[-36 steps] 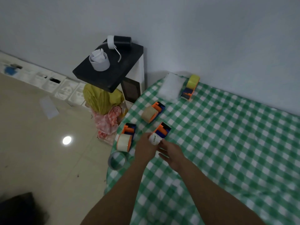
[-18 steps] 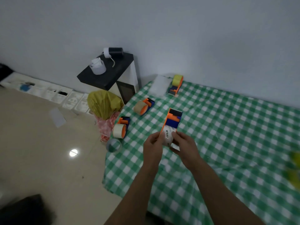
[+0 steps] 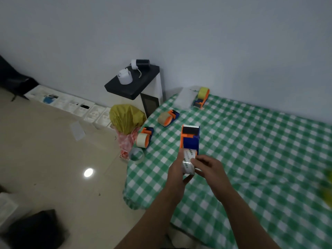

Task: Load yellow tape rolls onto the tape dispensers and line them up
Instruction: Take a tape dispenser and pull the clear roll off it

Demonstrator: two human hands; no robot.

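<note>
Both hands are clamping 1 dispenser (image 3: 190, 139) above the checked cloth (image 3: 260, 150): the left hand (image 3: 177, 170) is wrapping its side, the right hand (image 3: 209, 167) is pinching the pale roll (image 3: 188, 162) on its near end. A second ago it was lying low by the cloth's edge; now it is lifted and turned, blade end pointing away, so loading looks underway. Forearms are converging from below. 3 loaded dispensers (image 3: 168, 117) are lying in a loose diagonal toward the wall, not yet aligned.
</note>
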